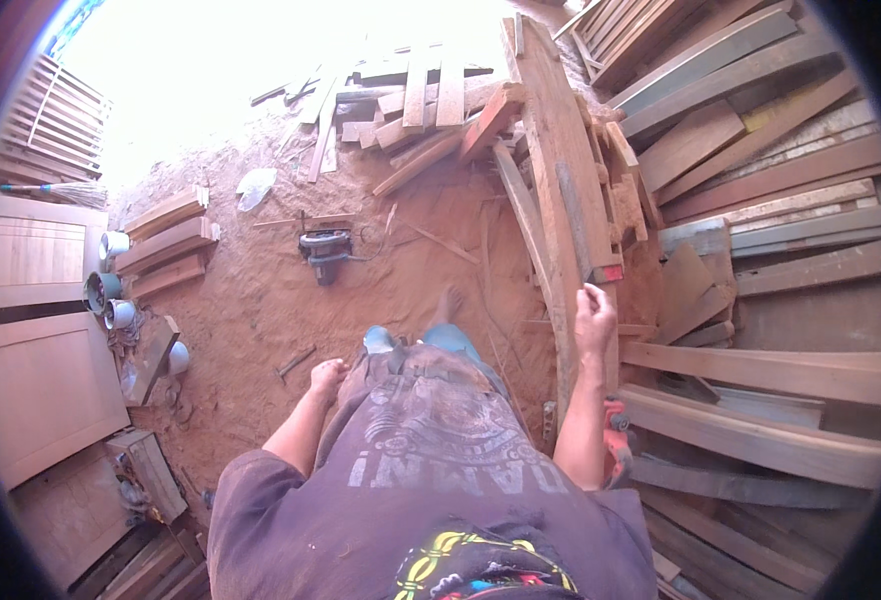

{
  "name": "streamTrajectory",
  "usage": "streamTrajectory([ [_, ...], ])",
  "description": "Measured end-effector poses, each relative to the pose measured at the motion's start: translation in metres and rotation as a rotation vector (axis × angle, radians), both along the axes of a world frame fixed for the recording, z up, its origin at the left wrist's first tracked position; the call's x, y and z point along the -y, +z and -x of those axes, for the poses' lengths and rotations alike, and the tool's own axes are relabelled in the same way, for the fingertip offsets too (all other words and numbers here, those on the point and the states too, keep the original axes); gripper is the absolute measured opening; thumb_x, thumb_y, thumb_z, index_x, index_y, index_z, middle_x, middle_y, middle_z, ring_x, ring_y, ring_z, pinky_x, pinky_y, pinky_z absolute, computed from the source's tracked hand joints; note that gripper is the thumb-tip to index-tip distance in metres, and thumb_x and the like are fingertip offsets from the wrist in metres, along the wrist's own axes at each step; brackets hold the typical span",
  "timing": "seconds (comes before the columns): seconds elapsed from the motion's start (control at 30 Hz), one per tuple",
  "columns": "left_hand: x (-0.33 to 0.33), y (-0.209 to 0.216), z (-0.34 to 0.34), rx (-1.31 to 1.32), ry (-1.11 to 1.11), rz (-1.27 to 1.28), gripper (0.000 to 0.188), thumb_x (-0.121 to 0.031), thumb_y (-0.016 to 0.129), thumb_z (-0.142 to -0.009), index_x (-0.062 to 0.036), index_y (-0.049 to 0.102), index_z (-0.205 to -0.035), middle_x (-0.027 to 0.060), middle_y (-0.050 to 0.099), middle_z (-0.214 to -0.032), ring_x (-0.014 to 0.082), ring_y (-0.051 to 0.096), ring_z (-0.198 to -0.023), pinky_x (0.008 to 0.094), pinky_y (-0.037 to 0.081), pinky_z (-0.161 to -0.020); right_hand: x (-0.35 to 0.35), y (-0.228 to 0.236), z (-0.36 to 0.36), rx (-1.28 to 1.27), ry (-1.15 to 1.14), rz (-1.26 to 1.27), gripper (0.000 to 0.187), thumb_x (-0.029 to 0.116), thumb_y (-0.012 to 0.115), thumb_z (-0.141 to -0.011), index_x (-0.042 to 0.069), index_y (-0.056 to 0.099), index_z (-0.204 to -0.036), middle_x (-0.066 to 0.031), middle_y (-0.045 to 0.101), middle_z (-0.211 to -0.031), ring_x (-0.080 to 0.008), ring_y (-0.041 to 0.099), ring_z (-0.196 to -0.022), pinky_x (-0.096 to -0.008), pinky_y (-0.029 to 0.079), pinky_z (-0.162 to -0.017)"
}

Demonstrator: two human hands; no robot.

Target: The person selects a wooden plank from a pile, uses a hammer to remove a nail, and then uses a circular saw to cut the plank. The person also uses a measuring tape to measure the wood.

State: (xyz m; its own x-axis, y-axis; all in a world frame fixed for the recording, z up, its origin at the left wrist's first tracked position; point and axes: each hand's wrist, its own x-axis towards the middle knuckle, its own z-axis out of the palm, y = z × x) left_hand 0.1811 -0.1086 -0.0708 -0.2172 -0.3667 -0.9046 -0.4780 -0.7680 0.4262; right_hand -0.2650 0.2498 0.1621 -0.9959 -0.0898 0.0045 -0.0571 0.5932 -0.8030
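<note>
My right hand (595, 318) is over the near end of a long wooden plank (550, 130), its fingers pinched together. Whatever those fingertips may hold is too small to make out. Just beyond them lies a small block with a red face (610, 272), beside a long dark strip (571, 205) along the plank. My left hand (329, 376) hangs by my thigh, curled into a loose fist, with nothing seen in it. A hammer (296, 362) lies on the dirt to its left.
A dark power tool (326, 252) rests on the sandy ground ahead. Scrap boards (415, 100) lie in a heap beyond it. Stacked timber (760, 430) crowds the right side, near a red tool (616, 440). On the left are wooden panels (45, 390) and a white pot (115, 243).
</note>
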Motion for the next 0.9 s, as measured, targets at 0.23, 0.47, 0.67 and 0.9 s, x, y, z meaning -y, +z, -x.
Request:
streamTrajectory([
  [0.23, -0.009, -0.062, 0.067, 0.042, -0.579, 0.631, 0.025, -0.013, 0.074, -0.096, 0.0022, 0.079, -0.115, 0.0098, 0.080, -0.108, 0.0181, 0.074, -0.094, 0.0337, 0.061, -0.086, 0.031, -0.051, 0.068, -0.327, 0.134, -0.624, 0.059, 0.031, 0.081, -0.091, 0.005, 0.061, -0.141, -0.0207, 0.065, -0.131, -0.0399, 0.059, -0.127, -0.0486, 0.049, -0.107],
  [0.47, 0.017, -0.014, 0.190, -0.034, -0.133, 0.328, 0.022, -0.013, 0.074, -0.095, 0.0017, 0.080, -0.110, 0.0084, 0.080, -0.103, 0.0144, 0.074, -0.090, 0.0306, 0.060, -0.082, 0.022, -0.021, 0.097, -0.018, 0.219, -0.563, 0.051, 0.036, 0.083, -0.090, 0.006, 0.069, -0.129, -0.0194, 0.071, -0.115, -0.0382, 0.068, -0.110, -0.0483, 0.055, -0.094],
  [0.67, 0.040, -0.013, 0.257, 0.141, -0.251, 0.363, 0.027, -0.020, 0.078, -0.090, -0.0015, 0.082, -0.109, 0.0078, 0.081, -0.105, 0.0142, 0.074, -0.094, 0.0294, 0.058, -0.088, 0.012, -0.018, 0.080, 0.187, 0.041, -0.505, 0.054, 0.036, 0.083, -0.091, 0.003, 0.068, -0.130, -0.0219, 0.070, -0.119, -0.0393, 0.067, -0.114, -0.0487, 0.053, -0.099],
  [0.9, 0.081, -0.052, 0.313, 0.168, -0.231, 0.293, 0.027, -0.022, 0.080, -0.087, -0.0057, 0.084, -0.108, 0.0080, 0.082, -0.105, 0.0151, 0.075, -0.098, 0.0305, 0.057, -0.093, 0.057, -0.010, 0.142, -0.049, 0.035, -0.497, 0.054, 0.033, 0.079, -0.095, -0.004, 0.064, -0.132, -0.0257, 0.064, -0.129, -0.0419, 0.058, -0.127, -0.0518, 0.047, -0.110],
])
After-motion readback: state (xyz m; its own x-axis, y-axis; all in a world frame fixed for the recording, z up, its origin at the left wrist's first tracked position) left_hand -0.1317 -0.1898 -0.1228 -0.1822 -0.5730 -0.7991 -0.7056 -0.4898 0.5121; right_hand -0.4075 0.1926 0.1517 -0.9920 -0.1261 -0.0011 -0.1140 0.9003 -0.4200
